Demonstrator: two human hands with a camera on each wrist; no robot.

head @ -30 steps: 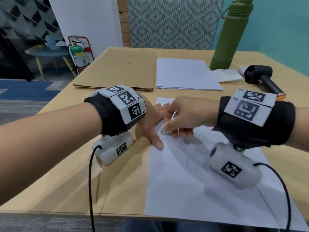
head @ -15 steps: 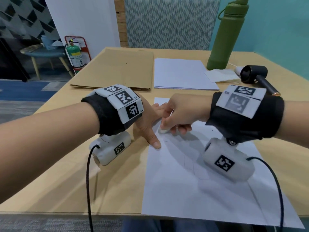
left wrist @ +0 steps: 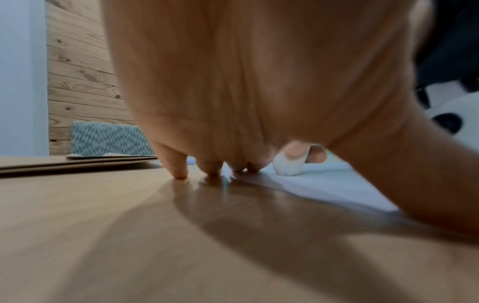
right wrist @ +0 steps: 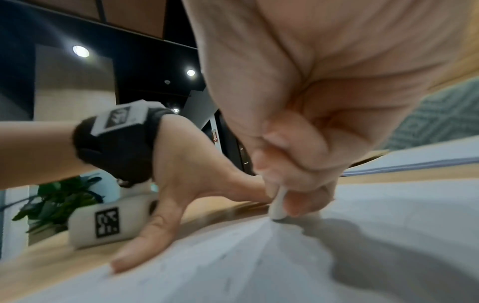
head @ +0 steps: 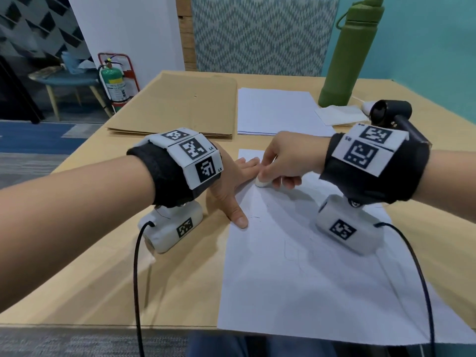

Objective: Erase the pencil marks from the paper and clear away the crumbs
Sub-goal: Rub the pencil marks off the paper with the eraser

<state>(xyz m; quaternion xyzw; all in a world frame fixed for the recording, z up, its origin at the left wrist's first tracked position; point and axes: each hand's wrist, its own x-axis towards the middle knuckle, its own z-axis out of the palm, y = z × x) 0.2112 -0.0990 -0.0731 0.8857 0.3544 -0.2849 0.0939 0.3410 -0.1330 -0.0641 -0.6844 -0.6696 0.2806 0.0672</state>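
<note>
- Right now the right hand (head: 286,161) pinches a small white eraser (head: 262,182) between curled fingers (right wrist: 298,205), its tip touching the paper (head: 309,266) near the sheet's far left corner.
- Flat beside it, the left hand (head: 229,184) has its fingers spread straight, thumb and some fingertips on the paper's left edge, the rest on the wooden surface (head: 103,253).
- Faint pencil marks (head: 291,251) show mid-sheet.
</note>
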